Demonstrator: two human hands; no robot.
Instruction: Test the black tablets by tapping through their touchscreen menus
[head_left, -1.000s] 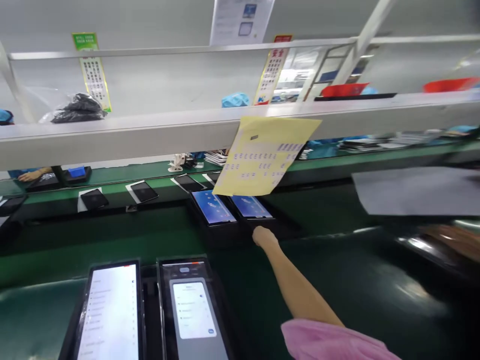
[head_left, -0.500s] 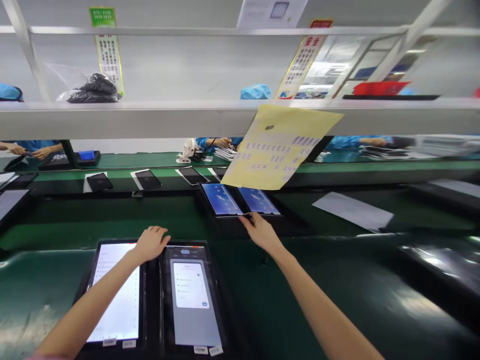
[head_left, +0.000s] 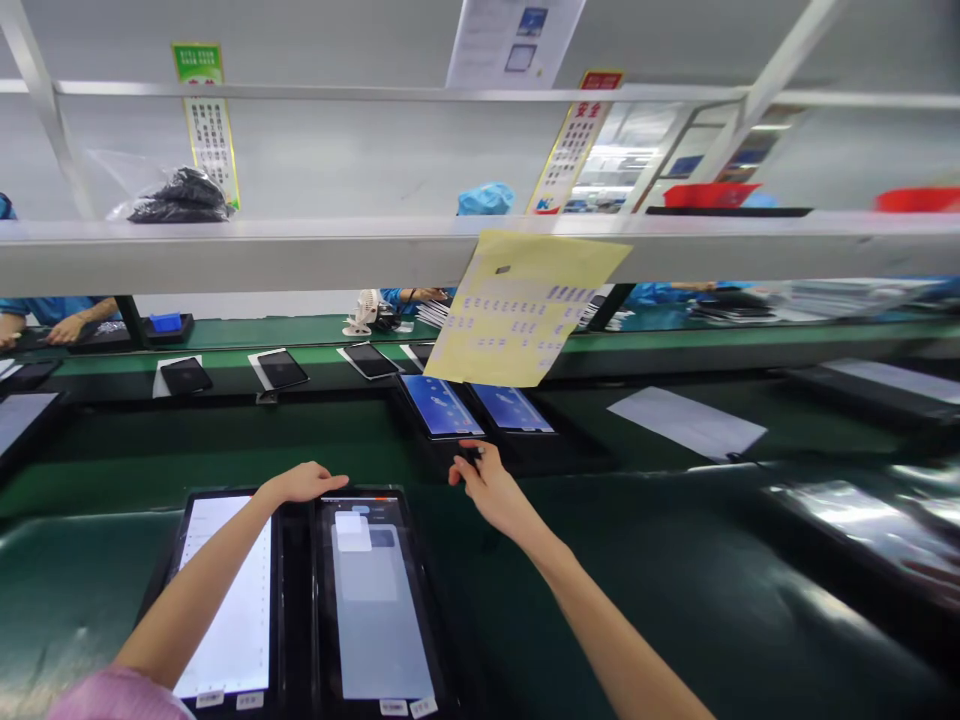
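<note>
Your left hand is at the far edges of two lit tablets, the left one and the right one, side by side on the bench; I can't tell whether its grip holds anything. Your right hand has a narrow grip on a small dark item, just before the blue-screened tablets.

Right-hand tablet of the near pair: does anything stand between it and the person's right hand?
Nothing visible does: only green work surface shows between the tablet and the right hand, which pinches a small dark object. The left hand lies at the tablet's far left corner, outside that gap.
</note>
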